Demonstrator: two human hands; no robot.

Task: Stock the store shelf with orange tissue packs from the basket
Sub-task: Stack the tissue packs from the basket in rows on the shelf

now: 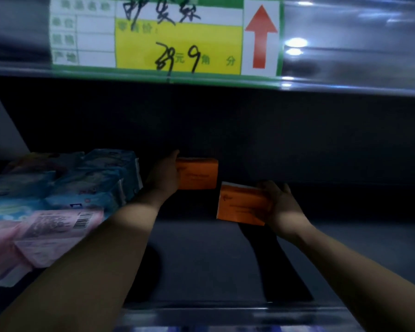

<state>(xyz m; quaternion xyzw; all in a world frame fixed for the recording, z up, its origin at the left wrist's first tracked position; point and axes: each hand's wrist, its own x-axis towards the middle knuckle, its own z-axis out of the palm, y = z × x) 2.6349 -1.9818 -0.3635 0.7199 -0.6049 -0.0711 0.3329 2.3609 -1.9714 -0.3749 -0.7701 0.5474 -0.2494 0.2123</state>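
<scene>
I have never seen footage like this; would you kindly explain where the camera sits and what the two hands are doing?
No machine here: a person wears one camera on the head, looking forward and down at their own arms inside a dark store shelf. The left hand holds the far orange tissue pack near the back; the right hand grips the near orange tissue pack. On the left lie blue and pink soft packs; a price label hangs above.

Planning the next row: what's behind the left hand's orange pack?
Only dark shelf back shows around the orange pack the left hand holds; directly behind it is hidden.
</scene>
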